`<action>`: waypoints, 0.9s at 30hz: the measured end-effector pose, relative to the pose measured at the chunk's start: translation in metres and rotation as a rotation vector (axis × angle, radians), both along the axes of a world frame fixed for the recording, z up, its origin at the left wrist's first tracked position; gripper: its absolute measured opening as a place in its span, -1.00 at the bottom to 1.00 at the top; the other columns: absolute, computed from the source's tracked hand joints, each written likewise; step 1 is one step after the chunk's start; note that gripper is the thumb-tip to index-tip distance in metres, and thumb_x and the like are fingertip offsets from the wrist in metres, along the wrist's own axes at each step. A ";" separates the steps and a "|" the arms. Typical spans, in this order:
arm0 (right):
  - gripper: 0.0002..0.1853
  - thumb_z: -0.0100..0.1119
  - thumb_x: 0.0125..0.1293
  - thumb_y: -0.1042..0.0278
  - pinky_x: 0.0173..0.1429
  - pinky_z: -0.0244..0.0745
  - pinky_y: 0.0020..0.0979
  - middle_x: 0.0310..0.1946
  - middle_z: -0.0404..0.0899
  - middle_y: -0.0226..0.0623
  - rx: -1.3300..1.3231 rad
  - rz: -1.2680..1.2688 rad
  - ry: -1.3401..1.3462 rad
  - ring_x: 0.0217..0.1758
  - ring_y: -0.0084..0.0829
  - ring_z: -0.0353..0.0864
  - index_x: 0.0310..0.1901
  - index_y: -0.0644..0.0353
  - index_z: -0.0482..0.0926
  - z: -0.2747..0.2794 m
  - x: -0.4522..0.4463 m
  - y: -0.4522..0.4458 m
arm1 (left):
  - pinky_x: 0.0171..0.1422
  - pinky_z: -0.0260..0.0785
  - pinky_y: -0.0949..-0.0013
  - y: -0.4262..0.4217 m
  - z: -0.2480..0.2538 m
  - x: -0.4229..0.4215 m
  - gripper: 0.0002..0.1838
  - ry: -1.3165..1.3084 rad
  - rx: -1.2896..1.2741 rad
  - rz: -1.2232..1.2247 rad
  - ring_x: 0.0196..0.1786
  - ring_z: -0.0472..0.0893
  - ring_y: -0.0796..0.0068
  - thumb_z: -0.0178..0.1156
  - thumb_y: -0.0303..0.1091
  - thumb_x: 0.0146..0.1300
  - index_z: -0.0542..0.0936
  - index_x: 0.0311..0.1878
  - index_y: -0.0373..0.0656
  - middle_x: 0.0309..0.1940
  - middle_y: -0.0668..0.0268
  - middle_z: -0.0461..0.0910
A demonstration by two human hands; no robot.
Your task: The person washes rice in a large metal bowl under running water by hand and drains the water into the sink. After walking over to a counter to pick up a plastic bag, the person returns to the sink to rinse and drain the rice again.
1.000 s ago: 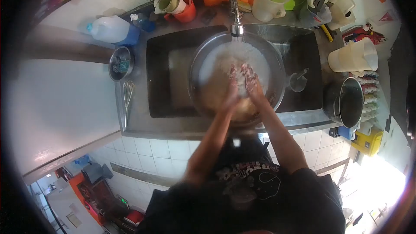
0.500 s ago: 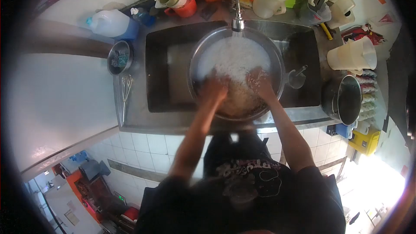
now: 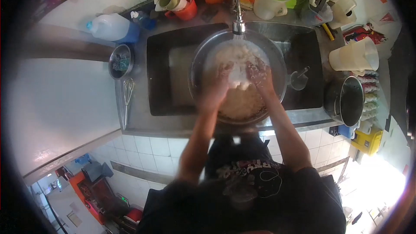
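Note:
A wide metal bowl [image 3: 196, 67] sits in the sink, holding cloudy water and a mass of pale grains that look like rice [image 3: 241, 104]. My left hand [image 3: 220, 78] is at the bowl's left side, blurred, its fingers curved around some of the rice. Facing it, my right hand [image 3: 259, 73] is cupped against the rice from the right, with grains stuck to its back and fingers. A whitish heap lies between both palms. Above the bowl's far rim, the faucet [image 3: 238, 27] runs water into it. Some fingertips are hidden in the rice.
The steel sink [image 3: 167, 115] surrounds the bowl. To the left are a whisk [image 3: 127, 97] and a small metal bowl with scrubbers [image 3: 113, 70]. A metal pot [image 3: 331, 104] and a plastic pitcher [image 3: 346, 56] stand right. A clear cup [image 3: 298, 80] lies beside the bowl.
Both hands have moved slightly toward the faucet and pushed or lifted rice, so the mound between them looks higher. The foamy white water surface now shows more grain.

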State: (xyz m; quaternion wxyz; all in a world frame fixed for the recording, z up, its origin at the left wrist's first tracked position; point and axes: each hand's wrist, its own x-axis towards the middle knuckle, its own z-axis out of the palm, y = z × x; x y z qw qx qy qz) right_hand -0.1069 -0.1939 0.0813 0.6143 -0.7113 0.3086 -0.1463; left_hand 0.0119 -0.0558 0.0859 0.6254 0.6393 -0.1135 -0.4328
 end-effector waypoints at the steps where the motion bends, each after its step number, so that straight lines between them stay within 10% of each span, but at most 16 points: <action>1: -0.59 0.12 0.24 0.19 0.09 0.42 -0.25 0.10 0.44 -0.10 0.191 -0.128 -0.187 0.14 -0.26 0.44 0.05 0.25 0.45 0.037 0.004 0.002 | 0.29 0.21 0.21 -0.003 0.001 0.008 -0.43 -0.091 0.042 -0.070 0.23 0.37 0.28 0.03 -0.07 0.28 0.26 0.29 -0.15 0.23 0.14 0.33; 2: -0.59 0.12 0.24 0.19 0.09 0.42 -0.25 0.10 0.44 -0.10 0.186 -0.129 -0.189 0.14 -0.26 0.44 0.05 0.25 0.45 0.038 0.003 -0.003 | 0.28 0.22 0.23 -0.006 0.016 0.013 -0.42 -0.302 0.131 -0.190 0.22 0.38 0.30 0.05 -0.06 0.27 0.27 0.28 -0.16 0.22 0.14 0.35; 4: -0.62 0.04 0.29 0.09 0.11 0.39 -0.21 0.04 0.48 -0.08 -0.762 0.171 0.241 0.14 -0.20 0.44 -0.04 0.21 0.53 0.031 -0.002 -0.021 | 0.32 0.18 0.18 -0.005 0.045 0.016 -0.44 -0.945 0.302 -0.432 0.27 0.34 0.18 0.02 -0.12 0.27 0.28 0.27 -0.22 0.27 0.03 0.28; 7: -0.62 0.05 0.29 0.12 0.19 0.34 -0.18 0.08 0.45 -0.05 -0.855 0.451 0.572 0.16 -0.10 0.42 0.07 0.10 0.50 0.000 -0.031 -0.026 | 0.25 0.28 0.12 0.017 0.000 0.000 -0.45 -1.122 0.807 -0.332 0.17 0.42 0.03 0.01 -0.01 0.27 0.41 0.18 -0.21 0.14 -0.01 0.40; 11: -0.55 0.07 0.25 0.15 0.24 0.28 -0.15 0.14 0.39 0.01 -0.897 0.286 0.324 0.19 -0.04 0.39 0.18 0.04 0.44 -0.056 -0.074 0.005 | 0.16 0.34 0.09 0.025 -0.018 -0.018 -0.63 -0.952 0.882 -0.696 0.02 0.52 0.10 -0.05 -0.17 0.27 0.54 0.01 -0.18 -0.01 0.03 0.51; 14: -0.42 0.09 0.22 0.15 0.27 0.26 -0.13 0.21 0.32 0.02 -0.317 0.311 0.321 0.20 -0.04 0.39 0.29 0.01 0.31 -0.070 -0.075 0.019 | 0.20 0.30 0.10 0.035 -0.102 -0.026 -0.61 -1.142 0.790 -1.039 0.01 0.53 0.09 -0.04 -0.18 0.25 0.53 0.04 -0.17 0.00 0.03 0.51; 15: -0.40 0.08 0.23 0.17 0.29 0.24 -0.12 0.22 0.31 0.00 -0.814 0.532 0.521 0.20 -0.06 0.39 0.32 0.04 0.25 -0.074 -0.071 0.024 | 0.21 0.29 0.10 0.034 -0.108 -0.026 -0.61 -1.211 0.746 -1.148 0.00 0.53 0.08 -0.03 -0.18 0.25 0.53 0.05 -0.17 0.01 0.03 0.51; 17: -0.38 0.06 0.24 0.19 0.31 0.22 -0.11 0.23 0.30 -0.02 -1.316 0.737 0.720 0.21 -0.09 0.39 0.34 0.07 0.19 -0.104 -0.077 0.031 | 0.31 0.22 0.08 0.028 -0.051 -0.032 -0.45 -0.523 0.671 -0.748 0.23 0.36 0.15 -0.09 -0.03 0.33 0.25 0.30 -0.11 0.25 0.09 0.28; 20: -0.37 0.04 0.26 0.30 0.33 0.22 -0.14 0.19 0.35 -0.12 -0.443 0.234 0.111 0.18 -0.16 0.41 0.35 0.16 0.13 -0.132 -0.068 0.031 | 0.36 0.16 0.12 0.010 0.008 -0.037 -0.32 0.219 0.422 -0.141 0.38 0.18 0.26 -0.13 0.09 0.36 0.02 0.43 -0.04 0.39 0.19 0.09; 23: -0.41 0.03 0.24 0.39 0.30 0.28 -0.22 0.15 0.38 -0.20 0.036 -0.028 -0.185 0.16 -0.26 0.43 0.32 0.17 0.18 -0.100 -0.051 0.028 | 0.40 0.09 0.13 0.016 -0.046 -0.033 -0.31 0.082 -0.006 -0.198 0.42 0.09 0.24 -0.12 0.07 0.37 -0.03 0.45 0.00 0.42 0.23 -0.02; 26: -0.37 0.18 0.12 0.29 0.28 0.29 -0.21 0.12 0.43 -0.05 -0.354 -0.172 -0.012 0.16 -0.15 0.44 0.24 0.28 0.28 -0.057 -0.026 0.005 | 0.41 0.06 0.17 0.009 -0.018 -0.017 -0.30 -0.105 -0.170 -0.167 0.40 0.13 0.21 -0.02 0.01 0.33 0.03 0.43 -0.04 0.39 0.21 0.07; 27: -0.39 0.20 0.10 0.22 0.27 0.30 -0.20 0.09 0.45 -0.06 -0.029 -0.144 -0.175 0.15 -0.10 0.44 0.20 0.27 0.33 -0.047 -0.017 -0.002 | 0.41 0.07 0.18 -0.001 0.001 -0.005 -0.31 -0.120 -0.198 -0.119 0.39 0.17 0.19 0.02 -0.02 0.31 0.07 0.42 -0.06 0.37 0.18 0.13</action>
